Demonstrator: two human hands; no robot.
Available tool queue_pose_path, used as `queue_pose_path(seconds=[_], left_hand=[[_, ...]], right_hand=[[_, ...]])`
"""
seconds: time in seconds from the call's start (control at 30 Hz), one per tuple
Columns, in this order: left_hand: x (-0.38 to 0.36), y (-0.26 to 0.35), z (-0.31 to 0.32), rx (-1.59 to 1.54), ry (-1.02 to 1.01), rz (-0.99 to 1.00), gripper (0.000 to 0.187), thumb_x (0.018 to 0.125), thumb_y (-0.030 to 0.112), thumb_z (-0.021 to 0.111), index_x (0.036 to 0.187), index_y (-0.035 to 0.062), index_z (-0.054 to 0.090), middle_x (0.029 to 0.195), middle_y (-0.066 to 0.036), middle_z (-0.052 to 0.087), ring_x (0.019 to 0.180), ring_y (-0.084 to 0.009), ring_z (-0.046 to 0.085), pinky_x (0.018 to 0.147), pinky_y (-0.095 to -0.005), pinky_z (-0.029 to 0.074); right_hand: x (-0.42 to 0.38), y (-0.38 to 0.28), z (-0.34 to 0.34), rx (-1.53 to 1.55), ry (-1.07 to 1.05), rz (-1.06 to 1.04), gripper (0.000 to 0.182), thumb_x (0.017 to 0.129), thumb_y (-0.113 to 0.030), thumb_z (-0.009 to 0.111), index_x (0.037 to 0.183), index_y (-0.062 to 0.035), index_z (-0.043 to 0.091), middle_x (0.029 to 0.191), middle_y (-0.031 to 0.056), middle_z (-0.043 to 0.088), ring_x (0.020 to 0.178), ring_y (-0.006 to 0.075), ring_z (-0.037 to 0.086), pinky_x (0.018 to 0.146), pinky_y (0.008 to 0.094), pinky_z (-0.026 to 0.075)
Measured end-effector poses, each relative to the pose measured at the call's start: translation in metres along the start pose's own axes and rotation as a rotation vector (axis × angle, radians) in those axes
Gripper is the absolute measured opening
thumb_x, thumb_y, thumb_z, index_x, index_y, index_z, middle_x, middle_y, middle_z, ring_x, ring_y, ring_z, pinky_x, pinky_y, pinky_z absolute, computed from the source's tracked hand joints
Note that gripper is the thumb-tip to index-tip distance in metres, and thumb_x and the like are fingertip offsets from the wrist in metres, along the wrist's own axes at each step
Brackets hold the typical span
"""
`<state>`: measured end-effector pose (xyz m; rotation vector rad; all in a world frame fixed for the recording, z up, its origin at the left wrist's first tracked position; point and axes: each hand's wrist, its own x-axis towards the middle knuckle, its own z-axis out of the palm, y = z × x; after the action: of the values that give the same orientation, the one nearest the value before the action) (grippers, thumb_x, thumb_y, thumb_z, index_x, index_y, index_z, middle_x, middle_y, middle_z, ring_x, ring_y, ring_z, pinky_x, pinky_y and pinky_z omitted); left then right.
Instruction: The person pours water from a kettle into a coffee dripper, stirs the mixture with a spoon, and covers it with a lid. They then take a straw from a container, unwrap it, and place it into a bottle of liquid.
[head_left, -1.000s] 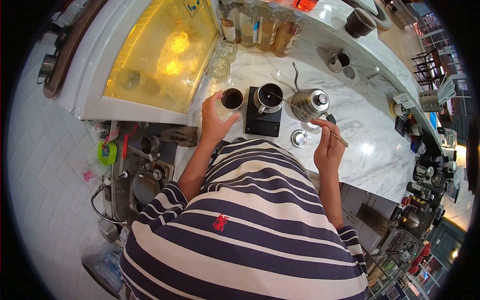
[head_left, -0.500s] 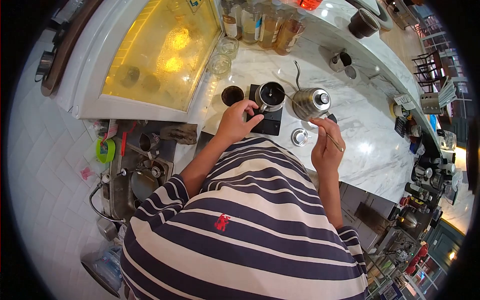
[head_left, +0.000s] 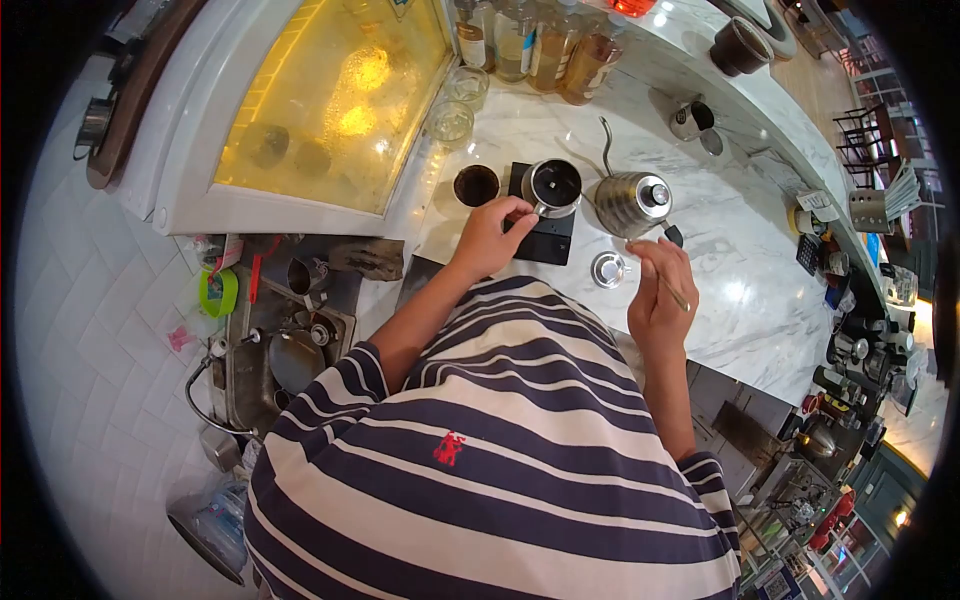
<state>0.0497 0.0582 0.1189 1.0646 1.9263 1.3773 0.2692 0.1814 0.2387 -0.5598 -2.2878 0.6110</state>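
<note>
My left hand [head_left: 497, 236] is closed at the near side of a cup of dark liquid [head_left: 557, 184], its thumb and fingers pinching the handle. The cup stands on a black scale [head_left: 545, 243]. My right hand [head_left: 662, 295] grips a thin long-handled spoon [head_left: 681, 299], held to the right of the scale; its far end is hard to make out. A steel gooseneck kettle [head_left: 628, 205] stands between the cup and my right hand. Below the kettle lies a small round metal piece [head_left: 608, 269], perhaps a lid. Left of the scale sits a dark-filled container [head_left: 476, 185].
Two clear glasses [head_left: 451, 123] and several bottles [head_left: 553, 50] stand at the back, beside a yellow-lit glass-door cabinet [head_left: 335, 110]. A metal cup [head_left: 690, 120] is near the raised ledge. To the left is a sink [head_left: 245, 390]; marble counter [head_left: 765, 290] extends right.
My left hand's fingers have closed onto the cup's handle; they were spread beside it. The spoon in my right hand no longer reaches visibly towards the cup. The view has shifted slightly.
</note>
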Motion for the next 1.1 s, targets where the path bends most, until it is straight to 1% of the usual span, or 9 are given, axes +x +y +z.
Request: queue_pose_path(seconds=[0.07, 0.17, 0.27, 0.47, 0.57, 0.77, 0.87, 1.03, 1.1], left_hand=[[-0.001, 0.009, -0.003, 0.001, -0.010, -0.063, 0.020, 0.095, 0.017, 0.074, 0.104, -0.0003, 0.072, 0.091, -0.012, 0.073, 0.083, -0.0217, 0.070, 0.074, -0.0326, 0.052], [-0.002, -0.006, 0.002, -0.042, -0.015, -0.081, 0.020, 0.096, 0.018, 0.074, 0.105, 0.0004, 0.072, 0.093, -0.011, 0.074, 0.084, -0.0199, 0.070, 0.075, -0.0319, 0.052], [-0.003, -0.007, 0.004, -0.133, -0.028, -0.168, 0.021, 0.097, 0.019, 0.073, 0.107, 0.0011, 0.071, 0.093, -0.009, 0.075, 0.085, -0.0178, 0.069, 0.075, -0.0314, 0.052], [-0.004, -0.014, 0.009, -0.130, -0.014, -0.118, 0.022, 0.099, 0.021, 0.071, 0.109, 0.0012, 0.071, 0.093, -0.008, 0.074, 0.085, -0.0158, 0.068, 0.076, -0.0315, 0.052], [-0.004, -0.012, 0.009, -0.147, -0.026, -0.153, 0.022, 0.099, 0.022, 0.070, 0.109, 0.0014, 0.071, 0.093, -0.007, 0.074, 0.086, -0.0156, 0.068, 0.076, -0.0316, 0.052], [-0.006, -0.016, 0.011, -0.158, -0.018, -0.136, 0.021, 0.100, 0.021, 0.070, 0.110, 0.0030, 0.070, 0.092, -0.005, 0.073, 0.085, -0.0132, 0.066, 0.074, -0.0296, 0.051], [-0.006, -0.015, 0.012, -0.156, -0.017, -0.142, 0.020, 0.100, 0.021, 0.070, 0.109, 0.0035, 0.071, 0.092, -0.003, 0.073, 0.084, -0.0120, 0.066, 0.073, -0.0285, 0.050], [-0.007, -0.019, 0.013, -0.174, -0.014, -0.126, 0.020, 0.100, 0.021, 0.069, 0.110, 0.0034, 0.071, 0.091, -0.003, 0.072, 0.085, -0.0118, 0.065, 0.073, -0.0284, 0.050], [-0.007, -0.020, 0.013, -0.181, -0.007, -0.120, 0.021, 0.100, 0.021, 0.069, 0.110, 0.0033, 0.070, 0.091, -0.003, 0.072, 0.085, -0.0121, 0.065, 0.073, -0.0290, 0.050]], right_hand=[[-0.001, -0.005, 0.006, 0.016, -0.016, -0.025, 0.011, 0.098, 0.000, 0.062, 0.107, -0.0025, 0.067, 0.100, 0.0124, 0.075, 0.094, 0.0303, 0.072, 0.097, 0.0467, 0.052], [-0.001, -0.007, 0.011, 0.015, -0.026, -0.019, 0.011, 0.098, 0.000, 0.061, 0.107, -0.0029, 0.067, 0.101, 0.0122, 0.075, 0.096, 0.0285, 0.072, 0.098, 0.0467, 0.051], [-0.001, -0.007, 0.008, -0.022, -0.018, 0.006, 0.010, 0.099, 0.000, 0.060, 0.106, -0.0028, 0.067, 0.103, 0.0118, 0.075, 0.098, 0.0284, 0.073, 0.098, 0.0471, 0.051], [-0.004, -0.016, 0.009, -0.018, -0.018, 0.009, 0.011, 0.098, 0.001, 0.061, 0.106, -0.0029, 0.067, 0.102, 0.0107, 0.075, 0.095, 0.0284, 0.072, 0.099, 0.0469, 0.051], [0.000, -0.016, 0.014, -0.017, -0.009, 0.015, 0.012, 0.098, 0.002, 0.061, 0.107, -0.0033, 0.068, 0.101, 0.0102, 0.075, 0.093, 0.0288, 0.072, 0.098, 0.0470, 0.051], [-0.006, -0.013, 0.000, -0.047, 0.014, 0.027, 0.011, 0.097, 0.002, 0.062, 0.104, -0.0032, 0.069, 0.099, 0.0096, 0.075, 0.091, 0.0292, 0.072, 0.099, 0.0475, 0.051], [-0.001, -0.024, 0.010, -0.049, -0.015, 0.006, 0.011, 0.098, 0.001, 0.062, 0.105, -0.0035, 0.069, 0.098, 0.0091, 0.074, 0.088, 0.0289, 0.071, 0.099, 0.0467, 0.051], [0.001, -0.017, 0.010, -0.125, 0.032, 0.034, 0.010, 0.098, 0.000, 0.061, 0.103, -0.0031, 0.069, 0.096, 0.0090, 0.074, 0.085, 0.0287, 0.070, 0.098, 0.0468, 0.052], [-0.002, -0.021, 0.005, -0.102, 0.011, 0.045, 0.010, 0.098, 0.000, 0.061, 0.103, -0.0032, 0.069, 0.096, 0.0089, 0.074, 0.085, 0.0295, 0.070, 0.098, 0.0472, 0.052]])
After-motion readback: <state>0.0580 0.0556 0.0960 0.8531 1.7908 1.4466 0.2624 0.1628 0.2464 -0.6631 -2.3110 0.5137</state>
